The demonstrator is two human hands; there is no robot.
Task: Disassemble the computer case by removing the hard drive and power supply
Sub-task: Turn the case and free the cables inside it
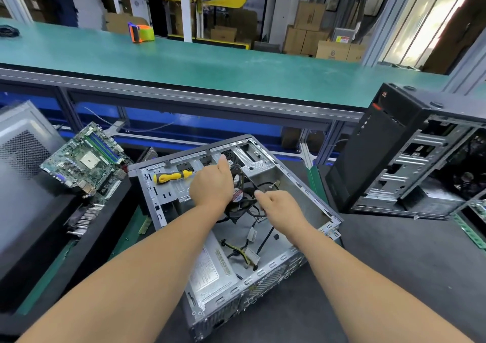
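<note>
I see the open computer case [289, 185] lying on its side on the dark counter [394, 277]. My left grip [211, 186] curls round the black fan [240, 198]; my right grip [282, 210] pinches a black cable [268, 185]. The power supply [210, 271] sits in the case's near corner. A yellow screwdriver [172, 177] rests on the drive bay.

One head-worn wide-angle view only — it looks forward and down, close over the open computer case [231, 211], with the green bench [184, 61] farther ahead.
</note>
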